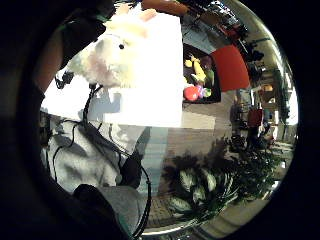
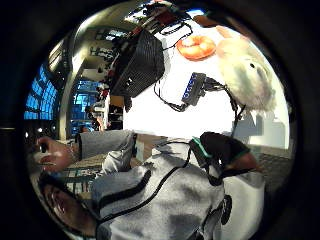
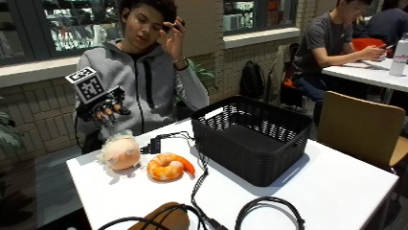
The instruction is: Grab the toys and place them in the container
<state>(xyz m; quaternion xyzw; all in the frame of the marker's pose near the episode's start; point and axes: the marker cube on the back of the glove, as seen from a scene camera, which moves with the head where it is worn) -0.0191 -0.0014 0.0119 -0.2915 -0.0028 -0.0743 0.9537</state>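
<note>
a person sits behind a white table (image 3: 357,191). the right hand (image 3: 102,108) is raised in the air above the plush (image 3: 121,152), well clear of it, palm toward the table, fingers (image 3: 109,115) spread and hanging down, holding nothing. the bare hand is up at the person's head.

taking the basket (image 3: 252,136) as the landmark: it stands on the table, black, open-topped, and nothing shows inside it from the outside view. the shrimp (image 3: 169,166), an orange curled toy, lies on the table just beside the basket's near-left corner, not touching it. the plush, a pale round toy with fuzzy whitish hair, sits further from the basket on the same side, next to the shrimp. a black hub (image 3: 155,143) with cables lies between the plush and the basket, toward the person. a cable (image 3: 265,211) loops on the table in front of the basket, and a brown thing (image 3: 167,218) lies at the table's near edge.

in the thumb side view the plush (image 2: 247,75), shrimp (image 2: 196,46), hub (image 2: 194,87) and basket (image 2: 137,62) all show on the table. the little finger side view shows the plush (image 1: 115,50) close below the palm.
</note>
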